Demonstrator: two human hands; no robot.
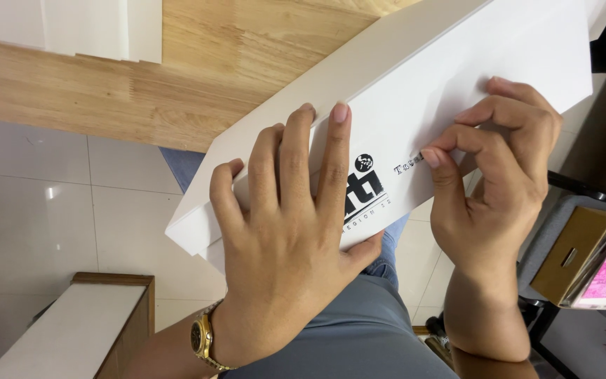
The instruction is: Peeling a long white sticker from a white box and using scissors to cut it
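My left hand (285,245) lay flat, fingers spread, pinning the white box (401,105) across my lap. Its long axis ran up-right. My right hand (492,175), nearer the print, pinched something small against the box face; what, I couldn't tell.

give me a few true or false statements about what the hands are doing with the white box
1. The left hand lies flat on the white box. True.
2. The right hand holds a pair of scissors. False: its fingertips pinch something small against the box beside the black print.
3. A gold watch is on the left wrist. True.
4. The box rests on the tiled floor. False: it is held up above the person's lap.
5. The right hand is off the box. False: it touches the box.
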